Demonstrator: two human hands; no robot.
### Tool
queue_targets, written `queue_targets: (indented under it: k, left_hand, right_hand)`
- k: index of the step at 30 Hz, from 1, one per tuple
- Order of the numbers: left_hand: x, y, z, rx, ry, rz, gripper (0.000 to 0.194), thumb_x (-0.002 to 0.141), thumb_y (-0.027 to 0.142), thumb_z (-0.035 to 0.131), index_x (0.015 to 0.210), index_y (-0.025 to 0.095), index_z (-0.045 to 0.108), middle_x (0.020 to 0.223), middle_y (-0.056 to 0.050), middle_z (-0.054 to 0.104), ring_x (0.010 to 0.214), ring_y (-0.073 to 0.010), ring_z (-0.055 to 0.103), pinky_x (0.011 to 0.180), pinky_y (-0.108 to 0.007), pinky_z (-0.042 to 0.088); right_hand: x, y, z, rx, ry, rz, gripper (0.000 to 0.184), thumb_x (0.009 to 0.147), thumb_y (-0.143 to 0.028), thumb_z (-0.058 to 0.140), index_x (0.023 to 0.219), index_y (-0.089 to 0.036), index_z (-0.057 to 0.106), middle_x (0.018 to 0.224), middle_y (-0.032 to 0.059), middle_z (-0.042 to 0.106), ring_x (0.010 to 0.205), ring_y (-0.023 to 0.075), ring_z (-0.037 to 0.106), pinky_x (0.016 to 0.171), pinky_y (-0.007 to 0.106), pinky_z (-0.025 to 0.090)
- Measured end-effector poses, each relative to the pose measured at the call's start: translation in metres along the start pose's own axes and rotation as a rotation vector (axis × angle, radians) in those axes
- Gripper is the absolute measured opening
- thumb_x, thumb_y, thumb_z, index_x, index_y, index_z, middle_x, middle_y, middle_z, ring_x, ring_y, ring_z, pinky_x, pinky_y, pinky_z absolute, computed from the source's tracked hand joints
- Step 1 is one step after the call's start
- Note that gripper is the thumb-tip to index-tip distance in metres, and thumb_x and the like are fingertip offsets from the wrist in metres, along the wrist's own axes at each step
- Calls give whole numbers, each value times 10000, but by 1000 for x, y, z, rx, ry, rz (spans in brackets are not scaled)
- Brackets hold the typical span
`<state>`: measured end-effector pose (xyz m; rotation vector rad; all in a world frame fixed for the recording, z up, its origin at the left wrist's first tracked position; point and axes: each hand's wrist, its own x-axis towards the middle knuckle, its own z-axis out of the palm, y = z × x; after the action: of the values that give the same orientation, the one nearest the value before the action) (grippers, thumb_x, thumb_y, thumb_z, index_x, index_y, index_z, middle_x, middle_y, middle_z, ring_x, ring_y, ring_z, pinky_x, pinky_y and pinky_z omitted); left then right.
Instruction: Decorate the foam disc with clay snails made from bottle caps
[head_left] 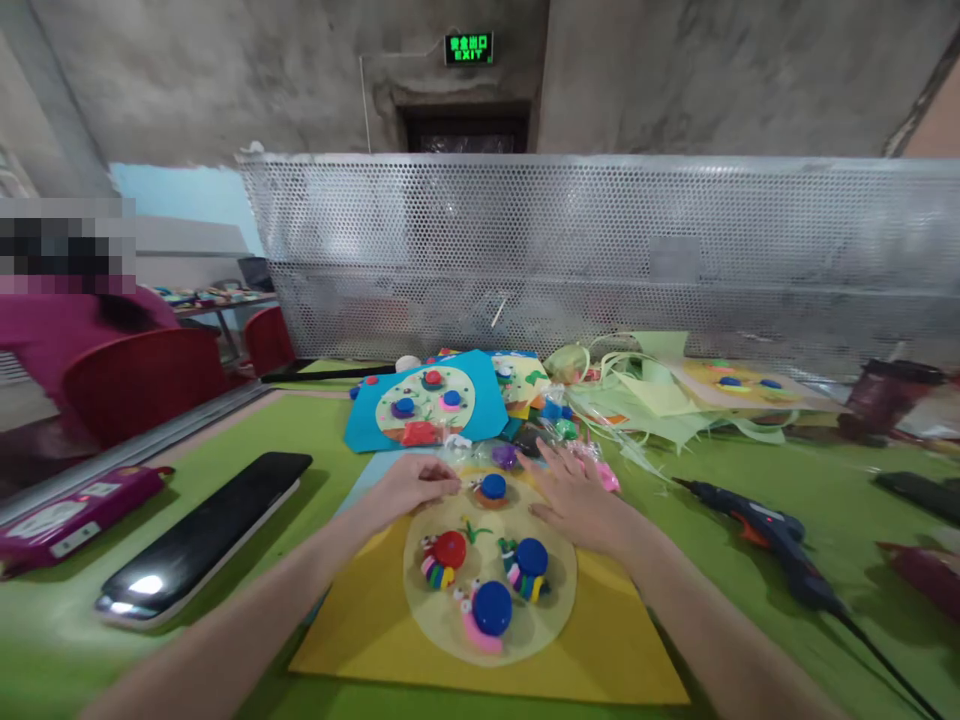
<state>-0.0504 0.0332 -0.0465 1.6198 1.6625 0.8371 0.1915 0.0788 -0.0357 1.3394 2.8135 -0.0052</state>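
A yellow sheet (pixel 360 650) with a pale round panel (pixel 439 630) lies in front of me. On the panel are clay snails with bottle-cap shells: a red-capped snail (pixel 448 552), a blue-capped one with a striped body (pixel 529 560), a pink-bodied one (pixel 491 610) and a blue-capped one at the top (pixel 492 490). My left hand (pixel 416 488) is at the panel's upper left edge, fingers drawn together beside the top snail; anything between the fingertips is hidden. My right hand (pixel 577 500) rests flat with fingers spread over the panel's upper right edge.
Behind the sheet stands a blue craft picture (pixel 484 385) amid clay packets (pixel 504 457) and paper scraps (pixel 652 385). A glue gun (pixel 772 535) with its cord lies right; a black case (pixel 217 530) and purple pouch (pixel 90 510) lie left. A person (pixel 45 350) sits far left.
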Motion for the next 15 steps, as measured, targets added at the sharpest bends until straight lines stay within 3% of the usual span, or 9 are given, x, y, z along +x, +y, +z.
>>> queue_targets:
  k: [3, 5, 8, 12, 15]
  left_hand:
    - [-4, 8, 4, 42, 80, 52, 370, 765, 493, 524, 677, 156, 651, 600, -9, 631, 499, -128, 520, 452, -208, 366]
    - [-10, 18, 7, 72, 136, 133, 306, 762, 440, 556, 665, 171, 666, 659, -19, 657, 615, -161, 570, 558, -233, 421]
    - [-20, 36, 14, 80, 180, 260, 180, 740, 370, 622, 781, 219, 711, 837, -16, 706, 800, -192, 610, 719, -257, 450]
    - [-30, 53, 23, 39, 191, 344, 251, 779, 295, 604, 1013, 239, 675, 826, 0, 727, 738, -168, 645, 672, -246, 484]
    - [-33, 54, 25, 26, 220, 413, 295, 808, 272, 578, 1094, 242, 644, 824, -1, 739, 845, -188, 656, 783, -283, 488]
  right_hand:
    - [0, -4, -2, 22, 97, -103, 563, 898, -361, 442, 1417, -181, 318, 1477, 148, 286, 1321, 344, 282, 1049, 579, 193]
    - [-2, -10, -6, 40, 152, -169, 519, 909, -399, 422, 1387, -205, 365, 1440, 109, 371, 1285, 301, 331, 1040, 538, 234]
    - [-6, -21, -11, 163, 261, -270, 472, 884, -466, 467, 1278, -207, 477, 1281, 101, 541, 1160, 264, 452, 962, 483, 320]
    - [-9, -32, -16, 463, 356, -269, 259, 807, -423, 608, 869, -172, 626, 859, 61, 670, 872, 237, 580, 842, 441, 370]
    - [-7, -33, -18, 880, 318, -218, 178, 782, -354, 636, 756, -179, 618, 769, 30, 669, 767, 190, 603, 761, 352, 418]
